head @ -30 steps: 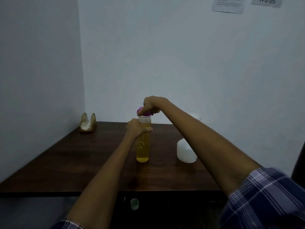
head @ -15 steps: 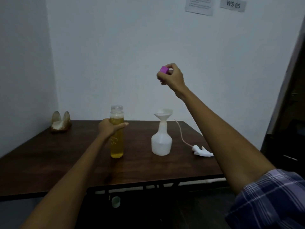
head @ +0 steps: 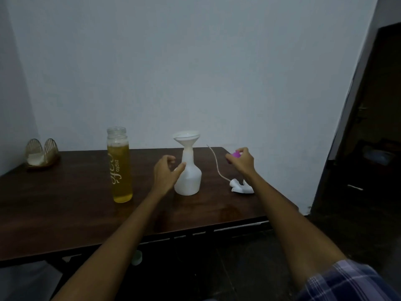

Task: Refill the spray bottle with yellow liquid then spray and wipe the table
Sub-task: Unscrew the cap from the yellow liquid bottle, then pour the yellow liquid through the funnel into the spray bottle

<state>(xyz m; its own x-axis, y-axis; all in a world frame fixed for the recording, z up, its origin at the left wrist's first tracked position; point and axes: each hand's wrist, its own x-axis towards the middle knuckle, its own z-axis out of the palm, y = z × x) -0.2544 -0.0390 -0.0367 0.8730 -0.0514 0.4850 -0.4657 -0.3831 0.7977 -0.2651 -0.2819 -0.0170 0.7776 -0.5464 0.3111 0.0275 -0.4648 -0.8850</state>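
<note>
Spray bottle (head: pixel 188 177), white and uncapped, stands upright on the dark wooden surface (head: pixel 65 213) with a white funnel (head: pixel 186 137) seated in its neck, and it sits directly at the fingertips of the left hand (head: pixel 165 174); that hand is relaxed and half-spread, thumb reaching toward the bottle's shoulder and either touching or just short of it, fingers loosely curved and closed on nothing. Farther out beyond that hand's back, away from the white bottle, a tall clear bottle (head: pixel 119 166) of yellow liquid stands upright with its mouth uncovered, filled to just below the shoulder, white lettering running down its side. On the other side of the spray bottle, the right hand (head: pixel 240 161) hovers over the far edge of the surface, fingers pinched together around a small pink cap (head: pixel 236 154), only part of which shows between the fingertips. Just below and toward the wrist of that hand lies the white spray head (head: pixel 242 187) on its side, its thin dip tube (head: pixel 214 165) curving up and away between the right hand and the spray bottle. Well beyond the yellow bottle, near the corner of the walls, a small gold wire holder (head: pixel 41 153) carries white napkins. A plaid sleeve (head: pixel 347 281) covers the right upper arm
</note>
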